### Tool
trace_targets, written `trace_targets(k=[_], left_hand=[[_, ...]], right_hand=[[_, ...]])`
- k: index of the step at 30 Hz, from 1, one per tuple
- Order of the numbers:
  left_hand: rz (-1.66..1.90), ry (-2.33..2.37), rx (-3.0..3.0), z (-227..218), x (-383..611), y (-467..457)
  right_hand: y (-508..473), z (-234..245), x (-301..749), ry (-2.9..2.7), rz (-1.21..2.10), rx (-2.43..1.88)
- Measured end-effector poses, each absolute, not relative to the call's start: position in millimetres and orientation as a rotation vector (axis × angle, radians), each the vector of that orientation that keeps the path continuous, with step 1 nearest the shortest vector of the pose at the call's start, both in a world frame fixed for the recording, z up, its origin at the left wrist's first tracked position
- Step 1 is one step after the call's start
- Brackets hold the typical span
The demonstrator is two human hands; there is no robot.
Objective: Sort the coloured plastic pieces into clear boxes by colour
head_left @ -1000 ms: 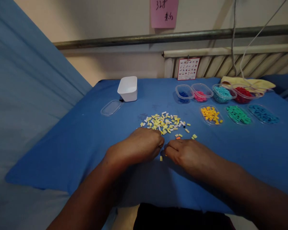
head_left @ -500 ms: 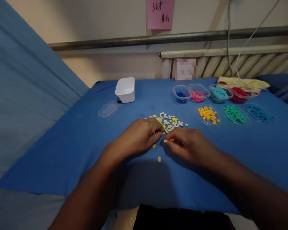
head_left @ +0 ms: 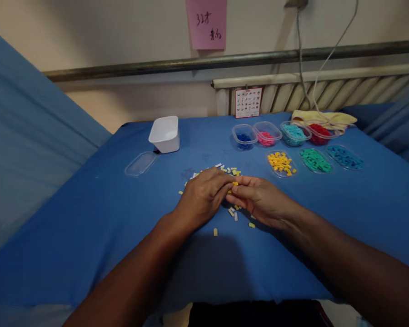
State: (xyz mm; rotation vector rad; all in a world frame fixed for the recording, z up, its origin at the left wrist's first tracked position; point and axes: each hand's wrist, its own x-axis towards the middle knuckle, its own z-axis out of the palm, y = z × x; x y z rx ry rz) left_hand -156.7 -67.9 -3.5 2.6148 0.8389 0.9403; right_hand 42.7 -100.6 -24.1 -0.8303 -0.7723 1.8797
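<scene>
Over the pile of small white and pale yellow pieces (head_left: pixel 233 171), my two hands meet at the fingertips. My right hand (head_left: pixel 262 200) pinches a small orange-yellow piece (head_left: pixel 235 183) between thumb and fingers. My left hand (head_left: pixel 206 193) is closed, palm down, its thumb and fingertips against those of the right; what it grips is hidden. A bit of yellow also shows by the left thumb. Below the hands lie a few loose pieces, among them a pale yellow piece (head_left: pixel 215 232) by itself and another yellow piece (head_left: pixel 251 225) under my right wrist.
A white tub (head_left: pixel 165 135) and a clear lid (head_left: pixel 141 164) are at the back left. At the back right, clear containers (head_left: pixel 267 128) hold blue, pink, turquoise and red pieces. Before them, shallow trays carry orange-yellow pieces (head_left: pixel 280 162), green pieces (head_left: pixel 315 160) and blue pieces (head_left: pixel 345 156).
My hands have come together, with the orange-yellow piece now between the fingertips. More loose pieces show below the hands. The view has shifted a little to the right.
</scene>
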Motion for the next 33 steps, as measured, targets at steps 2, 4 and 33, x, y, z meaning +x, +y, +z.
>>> trace_targets(k=[2,4,33], left_hand=[[0.957,0.813,2.681,-7,-156,-65],[0.963,0.798,2.728,-8,-156,-63],[0.814,1.242,2.722,-10,-184,-38]], right_hand=[[-100,-23,41,-0.761,1.898,-0.777],[-99,-21,40,-0.739,1.899,-0.736],[-31,-48,195,-1.993,-0.104,-1.956]])
